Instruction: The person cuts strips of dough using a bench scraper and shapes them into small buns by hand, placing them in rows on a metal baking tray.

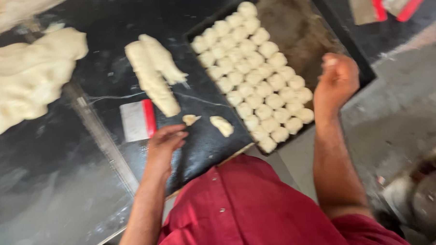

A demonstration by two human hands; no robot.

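While the right hand hovers curled over the tray's bare edge, the left hand, fingers together, rests beside the scraper, near two dough scraps lying lengthwise toward the tray.

A large pale mass of dough sprawls at the left of the black worktop, well apart from a long strip of dough nearer the middle. Two more scrapers with red handles lie side by side at the top right — beyond the tray. Below them, grey floor shows.
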